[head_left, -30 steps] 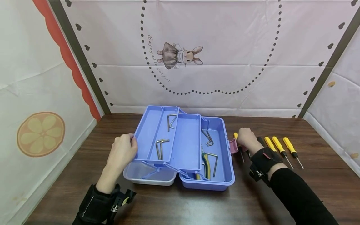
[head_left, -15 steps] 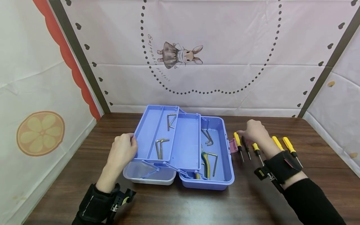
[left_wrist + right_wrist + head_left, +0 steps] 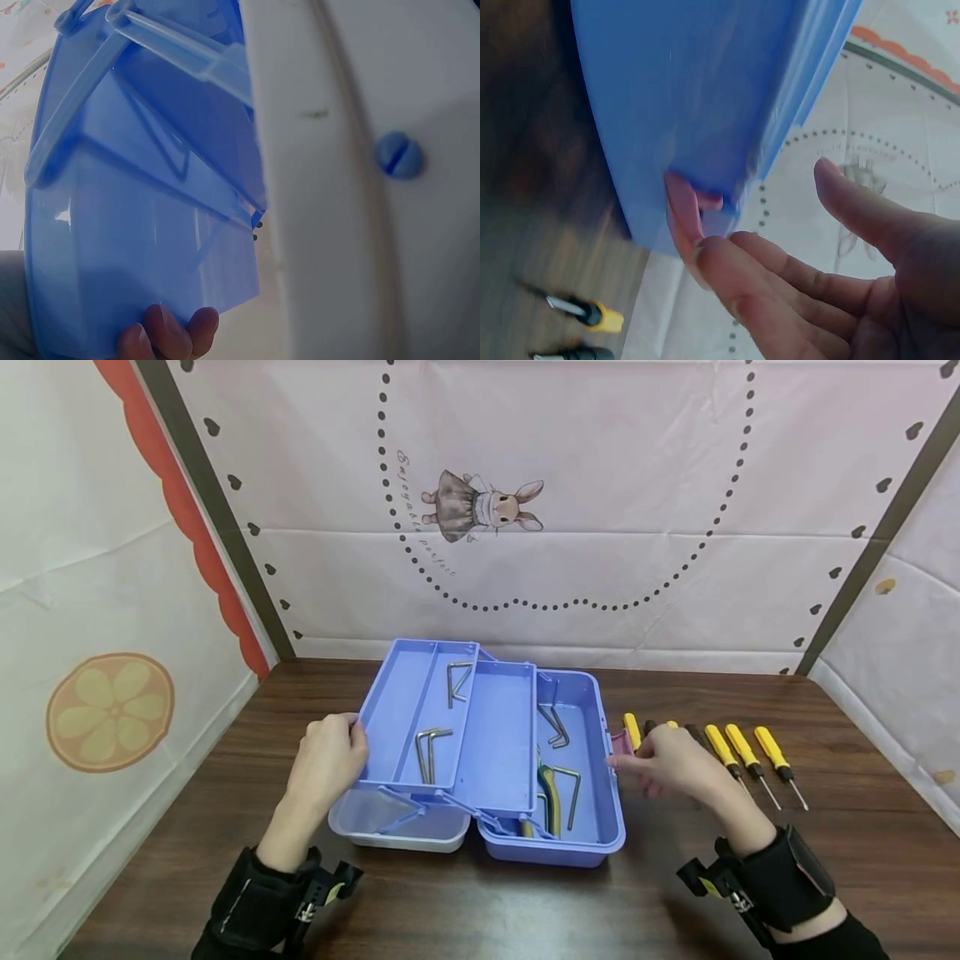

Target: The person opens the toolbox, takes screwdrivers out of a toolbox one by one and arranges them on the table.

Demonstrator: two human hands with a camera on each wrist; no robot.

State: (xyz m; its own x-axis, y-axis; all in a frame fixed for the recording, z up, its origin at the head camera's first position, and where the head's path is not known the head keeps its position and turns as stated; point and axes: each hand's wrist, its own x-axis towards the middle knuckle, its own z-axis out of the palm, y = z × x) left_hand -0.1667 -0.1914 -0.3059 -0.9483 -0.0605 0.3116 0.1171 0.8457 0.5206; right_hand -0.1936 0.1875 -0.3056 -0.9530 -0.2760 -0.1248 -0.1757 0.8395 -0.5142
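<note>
A blue toolbox (image 3: pixel 551 856) stands opened out, its stepped trays fanned to the left. My left hand (image 3: pixel 327 762) grips the left edge of the upper tray (image 3: pixel 393 718); curled fingertips (image 3: pixel 169 334) show against its outer wall. On the right, my right hand (image 3: pixel 675 762) is at the pink latch (image 3: pixel 682 210), index fingertip apparently touching it, thumb spread away. Hex keys (image 3: pixel 428 758) lie in the upper tray. More hex keys (image 3: pixel 575 799) and yellow-green handled pliers (image 3: pixel 552 806) lie in the box's bottom.
Several screwdrivers (image 3: pixel 741 747), mostly yellow-handled, lie in a row to the right, some partly hidden by my right hand. The translucent lid (image 3: pixel 408 841) rests on the wooden table (image 3: pixel 540 918) under the trays. A printed white cloth (image 3: pixel 600 485) rises behind.
My right hand shifted right along the screwdrivers, leaving several in a row, then came back left and nearer to the pink latch. My left hand has stayed on the tray edge.
</note>
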